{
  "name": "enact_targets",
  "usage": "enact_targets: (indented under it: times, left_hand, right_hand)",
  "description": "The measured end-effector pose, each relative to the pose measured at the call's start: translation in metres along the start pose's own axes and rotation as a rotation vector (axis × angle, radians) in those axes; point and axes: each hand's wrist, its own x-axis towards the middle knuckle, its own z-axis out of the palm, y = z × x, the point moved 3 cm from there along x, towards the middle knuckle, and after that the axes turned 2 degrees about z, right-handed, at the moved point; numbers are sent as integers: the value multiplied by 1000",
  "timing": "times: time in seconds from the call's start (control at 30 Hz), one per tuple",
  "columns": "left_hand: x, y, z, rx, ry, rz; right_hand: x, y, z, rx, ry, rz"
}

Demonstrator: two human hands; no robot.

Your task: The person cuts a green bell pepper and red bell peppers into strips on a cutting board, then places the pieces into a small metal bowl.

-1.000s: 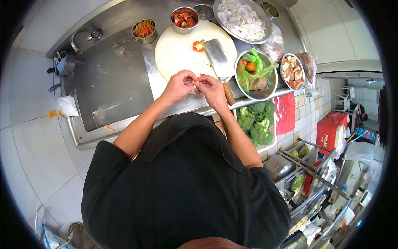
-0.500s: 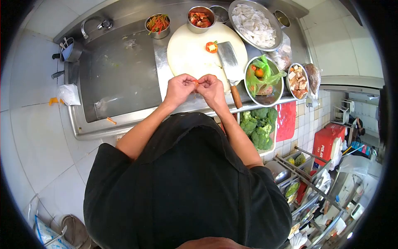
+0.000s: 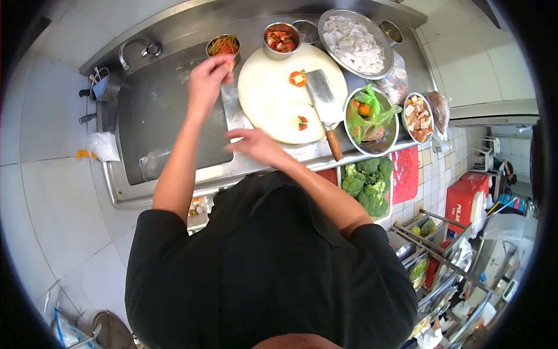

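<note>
My left hand (image 3: 208, 84) is over the sink's right side, just below the metal pot of red and green pepper strips (image 3: 223, 44). Its fingertips pinch a small orange-red piece of pepper (image 3: 231, 66). My right hand (image 3: 261, 148), blurred by motion, is at the board's lower left edge with its fingers stretched out and nothing visible in them. On the round white cutting board (image 3: 264, 87) lie a cut red pepper (image 3: 297, 78) with a pale core and a smaller red piece (image 3: 302, 123). A cleaver (image 3: 324, 99) rests at the board's right, its wooden handle over the counter edge.
Behind the board stand a pot of red chunks (image 3: 280, 41) and a large bowl of white slices (image 3: 354, 46). To the right are a colander with a green bag (image 3: 372, 119) and a bowl of pale brown chunks (image 3: 418, 119). Broccoli (image 3: 367, 185) sits below the counter; the sink (image 3: 157, 116) lies left.
My hands, together over the board's lower edge before, have parted. The left moved up and left with the piece; the right moved down and left and opened. A red piece now shows on the board.
</note>
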Motion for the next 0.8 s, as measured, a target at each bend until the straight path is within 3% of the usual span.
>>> enact_targets:
  times: [0.13,0.17,0.23,0.27,0.33,0.4,0.47,0.57,0.67,0.8]
  left_hand:
    - [82,-3,75,119,-145,109]
    - [96,-8,87,354,-115,308]
    - [102,-33,113,811,-49,708]
    - [93,-48,124,788,-138,705]
    - [58,-68,141,743,-311,703]
    - [7,-79,155,779,-785,35]
    - [-40,-77,160,967,-833,-24]
    - [-76,-105,159,755,-722,170]
    - [-73,-140,157,627,-690,236]
    - [-57,-127,154,706,-760,391]
  right_hand:
    - [1,-4,9,-249,68,-213]
    - [-6,-1,-8,-136,80,-14]
    - [-25,23,-46,-155,302,46]
    - [-32,52,-65,-67,438,-41]
    - [-62,86,-98,144,659,98]
    - [-85,112,-118,234,867,184]
    - [-92,116,-124,267,957,168]
    - [-79,116,-130,38,889,117]
    - [-64,120,-136,-297,876,58]
    - [-58,99,-141,-289,821,130]
